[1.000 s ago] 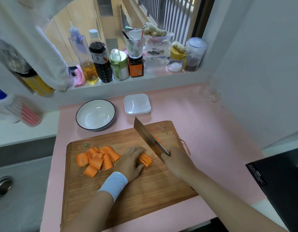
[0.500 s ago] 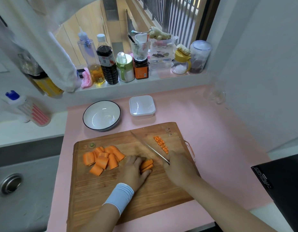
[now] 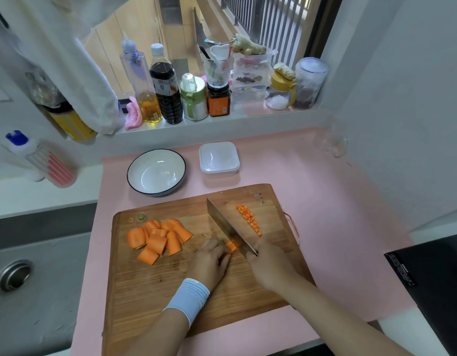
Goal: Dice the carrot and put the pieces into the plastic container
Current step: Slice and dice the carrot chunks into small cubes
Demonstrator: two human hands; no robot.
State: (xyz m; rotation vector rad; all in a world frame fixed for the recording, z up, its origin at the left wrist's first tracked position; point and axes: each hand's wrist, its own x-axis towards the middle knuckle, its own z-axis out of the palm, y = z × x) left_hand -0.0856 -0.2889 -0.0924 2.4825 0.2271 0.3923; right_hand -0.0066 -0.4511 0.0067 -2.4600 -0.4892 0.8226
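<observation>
1. My left hand (image 3: 209, 260) pins the carrot strips (image 3: 231, 245) to the cutting board (image 3: 171, 291), fingers curled over them and fingertips just beside the knife (image 3: 227, 224). If a knuckle slides out under the edge, I cut myself.
2. My right hand (image 3: 271, 268) is wrapped round the knife's handle, which it hides. The strips showing are short, so they could splay or roll under the blade and dice unevenly.
3. The diced pieces (image 3: 249, 219) lie in a row on the blade's far side. A careless sideways push could scatter them off the board.
4. The plastic container (image 3: 219, 159) stands beyond the board, beside the bowl (image 3: 156, 172), with no carrot in it. A hurried scoop could land in the wrong dish.
5. The carrot slabs (image 3: 155, 237) lie piled to my left, uncut.
</observation>
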